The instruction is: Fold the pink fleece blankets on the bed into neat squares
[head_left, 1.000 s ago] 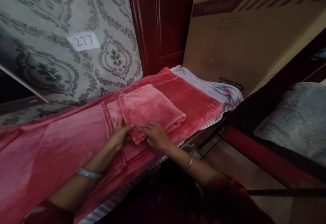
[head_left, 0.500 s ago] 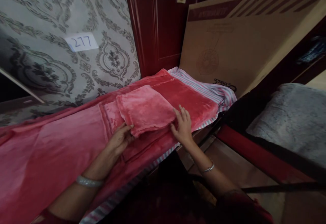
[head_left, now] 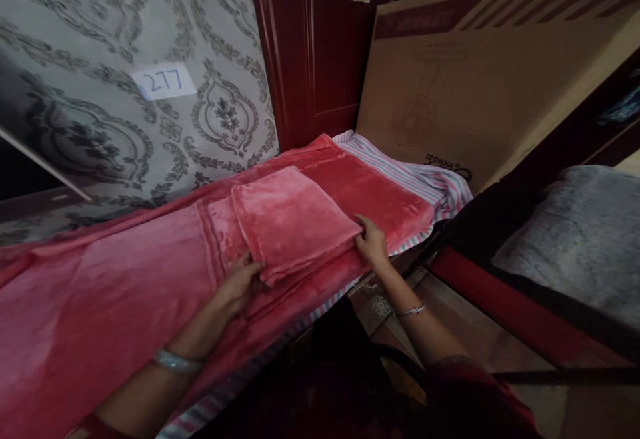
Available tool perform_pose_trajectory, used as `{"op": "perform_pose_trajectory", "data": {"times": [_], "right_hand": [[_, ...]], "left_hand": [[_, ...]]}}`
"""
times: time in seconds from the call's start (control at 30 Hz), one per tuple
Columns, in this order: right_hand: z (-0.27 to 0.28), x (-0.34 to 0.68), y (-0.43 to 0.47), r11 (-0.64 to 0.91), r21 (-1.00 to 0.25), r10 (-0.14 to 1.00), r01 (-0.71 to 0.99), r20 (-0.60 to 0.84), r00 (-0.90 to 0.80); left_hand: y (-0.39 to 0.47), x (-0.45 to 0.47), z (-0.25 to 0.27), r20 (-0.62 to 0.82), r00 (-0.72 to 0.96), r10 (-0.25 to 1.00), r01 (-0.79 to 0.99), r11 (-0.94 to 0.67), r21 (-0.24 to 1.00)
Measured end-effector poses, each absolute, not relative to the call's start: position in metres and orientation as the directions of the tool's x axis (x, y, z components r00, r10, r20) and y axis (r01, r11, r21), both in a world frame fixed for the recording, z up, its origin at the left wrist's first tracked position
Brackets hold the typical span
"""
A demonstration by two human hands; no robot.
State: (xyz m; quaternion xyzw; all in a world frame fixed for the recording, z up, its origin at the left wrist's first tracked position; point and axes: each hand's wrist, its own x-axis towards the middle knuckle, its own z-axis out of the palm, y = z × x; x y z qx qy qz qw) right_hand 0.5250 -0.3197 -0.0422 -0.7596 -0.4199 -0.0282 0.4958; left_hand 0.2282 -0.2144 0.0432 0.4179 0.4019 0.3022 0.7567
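A folded pink plush cloth (head_left: pixel 295 216) lies on a larger red-pink plush blanket (head_left: pixel 130 279) spread over the long surface before me. My left hand (head_left: pixel 244 282) pinches the near left corner of the folded cloth between thumb and fingers. At the near right corner, my right hand (head_left: pixel 371 240) grips the cloth's edge, fingers on top. The near edge between my hands looks pulled straight. Below the blanket, a striped sheet (head_left: pixel 385 158) shows along the near side and at the far right end.
Behind stand a patterned wall with a paper marked 277 (head_left: pixel 165 81), a dark red door (head_left: pixel 330 46) and a large cardboard box (head_left: pixel 480 79). To the right, a grey furry cushion (head_left: pixel 575 232) lies beside a red bar (head_left: pixel 490 299).
My right hand has closed on the cloth's near right corner and drawn it right and slightly toward me. The left corner has come slightly nearer, and the cloth looks flatter and stretched.
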Motion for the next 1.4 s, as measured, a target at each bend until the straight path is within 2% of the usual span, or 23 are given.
{"op": "perform_pose_trajectory", "data": {"times": [0.1, 0.17, 0.4, 0.57, 0.8, 0.9, 1.13, 1.4], "right_hand": [[-0.045, 0.524, -0.322, -0.188, -0.684, 0.614, 0.704, 0.478, 0.628], [-0.044, 0.523, -0.323, -0.194, -0.699, 0.605, 0.688, 0.467, 0.645], [-0.038, 0.528, -0.323, -0.224, -0.729, 0.662, 0.646, 0.372, 0.650], [-0.039, 0.525, -0.326, -0.210, -0.737, 0.637, 0.643, 0.396, 0.661], [-0.043, 0.523, -0.329, -0.209, -0.698, 0.631, 0.685, 0.439, 0.640], [-0.045, 0.523, -0.331, -0.203, -0.693, 0.636, 0.691, 0.444, 0.631], [-0.059, 0.524, -0.331, -0.197, -0.660, 0.621, 0.725, 0.488, 0.613], [-0.069, 0.525, -0.330, -0.172, -0.658, 0.620, 0.733, 0.506, 0.600]], "left_hand": [[-0.212, 0.225, 0.021, -0.338, 0.486, 0.805, -0.078, 0.426, 0.902], [-0.211, 0.225, 0.017, -0.329, 0.496, 0.804, -0.075, 0.417, 0.906], [-0.220, 0.227, 0.032, -0.315, 0.543, 0.779, -0.067, 0.414, 0.908], [-0.225, 0.229, 0.032, -0.278, 0.483, 0.831, -0.019, 0.327, 0.945], [-0.219, 0.221, 0.036, -0.354, 0.524, 0.774, 0.016, 0.407, 0.913], [-0.205, 0.219, 0.039, -0.315, 0.531, 0.786, -0.018, 0.382, 0.924], [-0.126, 0.231, 0.049, -0.281, 0.259, 0.924, -0.006, 0.292, 0.956], [-0.032, 0.257, 0.050, -0.147, 0.168, 0.975, 0.008, 0.148, 0.989]]}}
